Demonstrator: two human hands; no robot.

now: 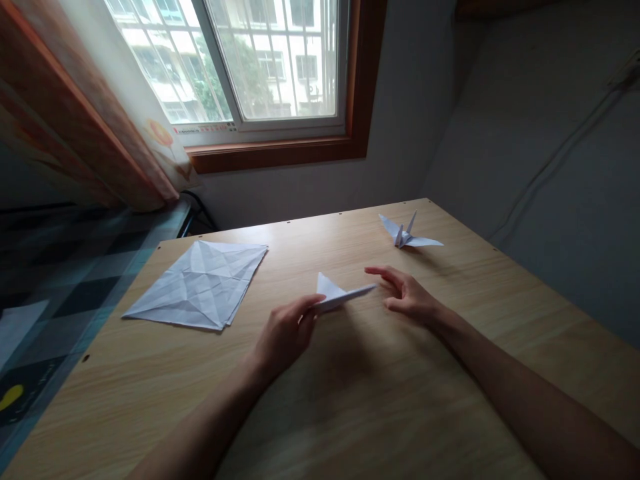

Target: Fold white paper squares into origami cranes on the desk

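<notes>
One folded paper (345, 295): mid-bench (300, 250)
Left hand (287, 331): pinching its 8 o'clock end
Right hand (410, 295): released, fingers parted, near its 3 o'clock tip
Paper crane (404, 239): between 1 and 2 o'clock
Creased paper (200, 285): 9 o'clock

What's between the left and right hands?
In the head view, the folded white paper, pinched at one end by the left hand; its tip points toward the right hand, with a little bare tabletop showing before it.
</notes>
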